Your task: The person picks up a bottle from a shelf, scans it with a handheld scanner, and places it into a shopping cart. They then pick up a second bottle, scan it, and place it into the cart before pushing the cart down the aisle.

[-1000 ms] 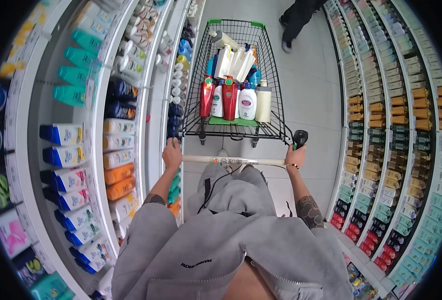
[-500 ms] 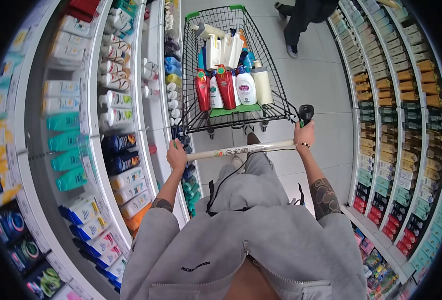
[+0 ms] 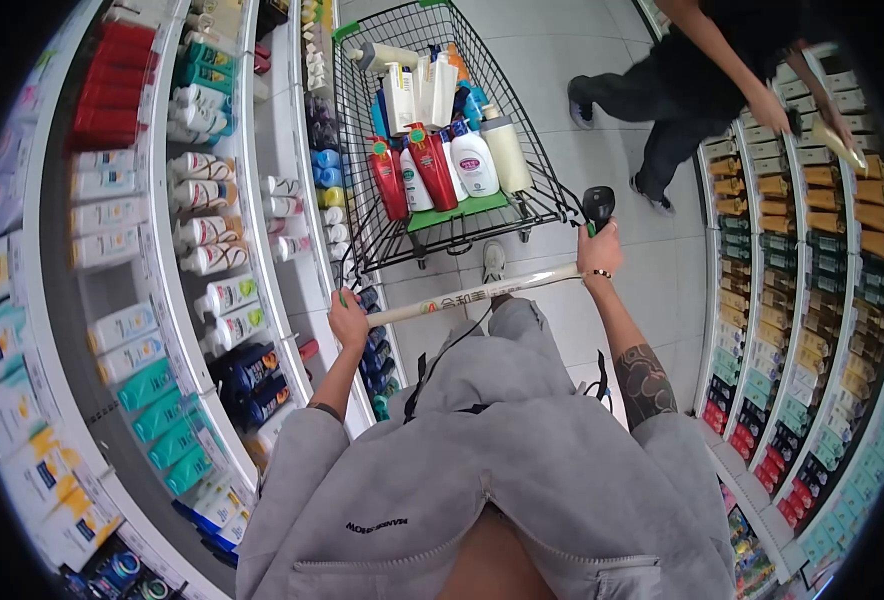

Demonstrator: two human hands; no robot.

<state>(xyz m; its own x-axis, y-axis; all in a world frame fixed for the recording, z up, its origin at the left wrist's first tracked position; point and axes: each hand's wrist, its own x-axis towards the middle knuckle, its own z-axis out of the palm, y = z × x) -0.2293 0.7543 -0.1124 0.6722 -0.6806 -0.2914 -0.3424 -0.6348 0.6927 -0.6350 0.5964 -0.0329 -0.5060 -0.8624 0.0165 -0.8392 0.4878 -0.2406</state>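
Note:
Both my hands grip the pale handle bar (image 3: 482,296) of a black wire shopping cart (image 3: 452,247) with green corners. My left hand (image 3: 348,318) is closed round the bar's left end. Wrapped at the right end, my right hand (image 3: 599,250) sits just below a black rounded device (image 3: 598,207) at the cart's corner. Red bottles (image 3: 431,165), a white bottle (image 3: 474,165) and a cream pump bottle (image 3: 505,150) stand at the near end of the basket. White pump bottles (image 3: 399,98) are behind them, and another cream bottle (image 3: 382,57) lies on its side.
Shelves of bottles and tubes (image 3: 167,440) run close along the left. More stocked shelves (image 3: 732,250) line the right. A person in dark clothes (image 3: 697,80) stands beside the right shelves, a pale item (image 3: 840,147) in one hand. Grey floor tiles (image 3: 552,150) lie between.
The cart has swung slightly left in view, my hands still on its bar. Left shelves have shifted downward. The other person, earlier only legs at the top, now shows with arms at the right shelves.

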